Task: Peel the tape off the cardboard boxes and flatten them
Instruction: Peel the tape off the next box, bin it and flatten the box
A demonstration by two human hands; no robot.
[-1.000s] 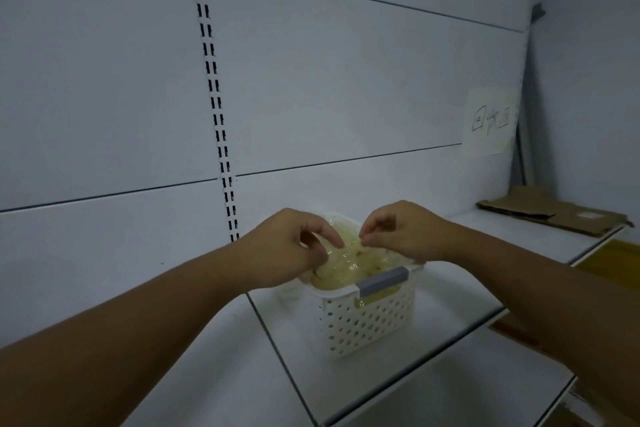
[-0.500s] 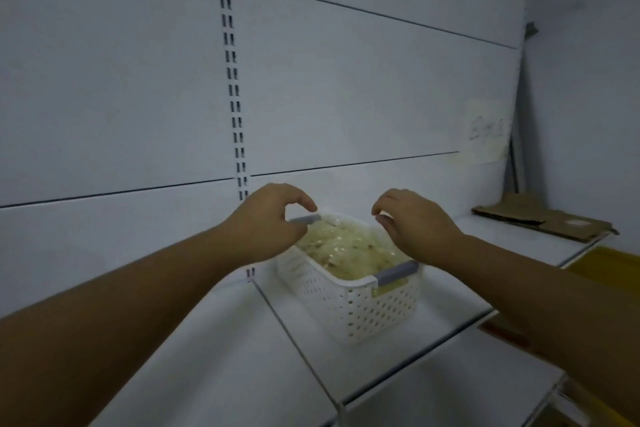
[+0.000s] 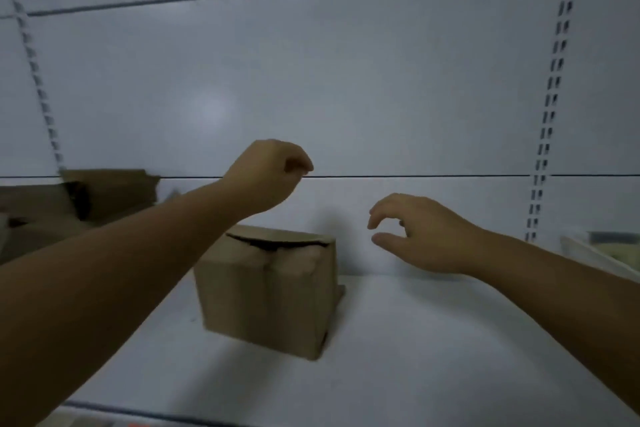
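White shelf: cardboard box upright, top flap split. Left hand above box, grip loosely curled, empty. Right hand beside box, grip spread, empty.

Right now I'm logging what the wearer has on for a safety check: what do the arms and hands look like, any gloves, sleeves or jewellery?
Both hands, left hand and right hand, are bare: no gloves, rings, watch or wristbands visible. Both forearms are uncovered as far as the frame shows; no sleeve is in view.
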